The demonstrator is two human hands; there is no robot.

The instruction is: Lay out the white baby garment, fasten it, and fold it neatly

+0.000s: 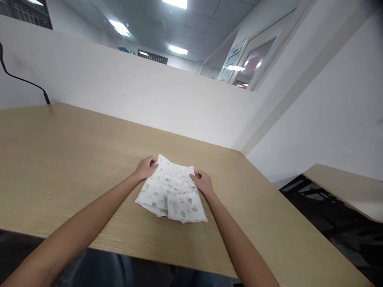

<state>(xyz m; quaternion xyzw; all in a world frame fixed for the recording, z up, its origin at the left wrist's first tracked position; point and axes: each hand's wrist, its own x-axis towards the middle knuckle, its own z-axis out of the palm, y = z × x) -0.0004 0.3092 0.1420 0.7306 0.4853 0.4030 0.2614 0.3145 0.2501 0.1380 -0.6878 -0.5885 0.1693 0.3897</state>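
Observation:
A white piece of cloth (pixel 175 187) printed with small grey and green figures lies on the wooden table in front of me. Whether it is a small garment or a plain cloth I cannot tell. It is narrower at the far end, wider at the near end, and a folded flap lies over its near right part. At the upper left edge, my left hand (pixel 146 167) pinches the cloth between thumb and curled fingers. My right hand (pixel 203 182) grips the opposite edge in a similar way, its fingertips partly hidden.
The light wooden table (pixel 74 159) runs up to a white partition (pixel 149 95) at the back. A black cable (pixel 26 81) hangs down at the far left. Beyond the table's right edge stands another wooden surface (pixel 344 187) with dark framework beneath.

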